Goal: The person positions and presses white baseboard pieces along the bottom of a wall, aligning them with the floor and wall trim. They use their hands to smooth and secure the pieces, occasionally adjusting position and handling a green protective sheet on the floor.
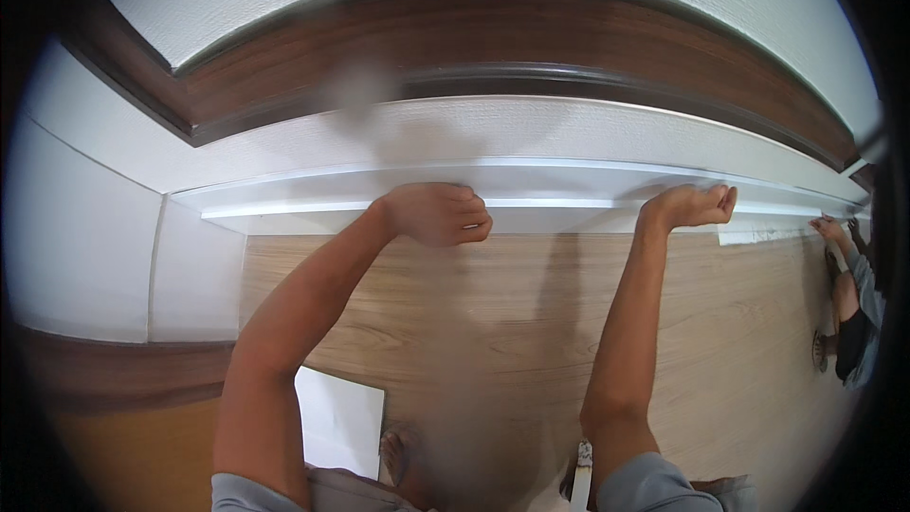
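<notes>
A long white strip point(569, 203) runs horizontally along the base of the pale textured wall, beneath a dark wood trim point(512, 33). My left hand point(438, 214) is closed on the strip at the middle, fingers curled. My right hand point(689, 204) is also closed on it, farther right, with fingertips bent in at its edge. The exact contact under both hands is partly hidden. A blurry smudge on the lens veils part of the centre.
Another person's hand point(827, 229) reaches to the strip's right end, their bent leg point(844, 322) beside it. A white sheet point(336, 417) lies on the wood-look floor point(512, 322) at lower left, near my foot. A pale-handled tool point(582, 474) hangs at my waist. A white panel point(85, 256) stands left.
</notes>
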`<state>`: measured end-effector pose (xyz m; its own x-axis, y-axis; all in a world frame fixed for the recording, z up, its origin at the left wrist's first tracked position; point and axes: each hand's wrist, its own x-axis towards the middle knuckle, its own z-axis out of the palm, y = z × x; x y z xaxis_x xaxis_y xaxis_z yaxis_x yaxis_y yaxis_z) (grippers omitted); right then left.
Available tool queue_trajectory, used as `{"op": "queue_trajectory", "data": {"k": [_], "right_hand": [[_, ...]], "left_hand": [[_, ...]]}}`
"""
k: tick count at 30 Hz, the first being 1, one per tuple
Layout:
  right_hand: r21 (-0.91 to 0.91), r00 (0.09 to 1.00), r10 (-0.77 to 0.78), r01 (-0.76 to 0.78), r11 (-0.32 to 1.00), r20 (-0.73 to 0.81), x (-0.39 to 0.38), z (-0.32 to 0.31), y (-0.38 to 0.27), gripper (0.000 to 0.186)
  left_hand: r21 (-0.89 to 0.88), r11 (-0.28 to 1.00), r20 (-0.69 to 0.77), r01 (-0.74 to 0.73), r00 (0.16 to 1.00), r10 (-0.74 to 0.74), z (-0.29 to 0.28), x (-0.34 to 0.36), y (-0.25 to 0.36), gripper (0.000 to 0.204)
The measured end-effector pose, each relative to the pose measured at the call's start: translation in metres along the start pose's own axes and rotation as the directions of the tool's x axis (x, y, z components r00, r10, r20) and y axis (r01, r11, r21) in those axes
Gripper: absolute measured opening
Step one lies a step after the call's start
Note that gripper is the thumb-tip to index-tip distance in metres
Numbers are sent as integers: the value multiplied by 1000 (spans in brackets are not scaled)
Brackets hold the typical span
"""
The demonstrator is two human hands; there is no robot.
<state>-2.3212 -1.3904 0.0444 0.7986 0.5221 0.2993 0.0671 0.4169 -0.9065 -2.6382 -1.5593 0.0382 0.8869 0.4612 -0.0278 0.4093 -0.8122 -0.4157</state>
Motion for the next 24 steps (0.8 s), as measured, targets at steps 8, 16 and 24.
{"op": "queue_trajectory", "data": {"k": [8, 16, 24], "right_hand": [[851, -296, -802, 267, 453, 519, -131, -50, -21, 19], [981, -776, -628, -79, 178, 51, -114, 27, 5, 18], [945, -664, -747, -256, 205, -18, -102, 4, -9, 23]], "left_hand": [[-102, 995, -71, -4, 997, -4, 9, 1, 1, 11], [27, 998, -175, 63, 983, -57, 22, 1, 7, 11], [121, 992, -55, 28, 998, -22, 10, 1, 4, 13]]}}
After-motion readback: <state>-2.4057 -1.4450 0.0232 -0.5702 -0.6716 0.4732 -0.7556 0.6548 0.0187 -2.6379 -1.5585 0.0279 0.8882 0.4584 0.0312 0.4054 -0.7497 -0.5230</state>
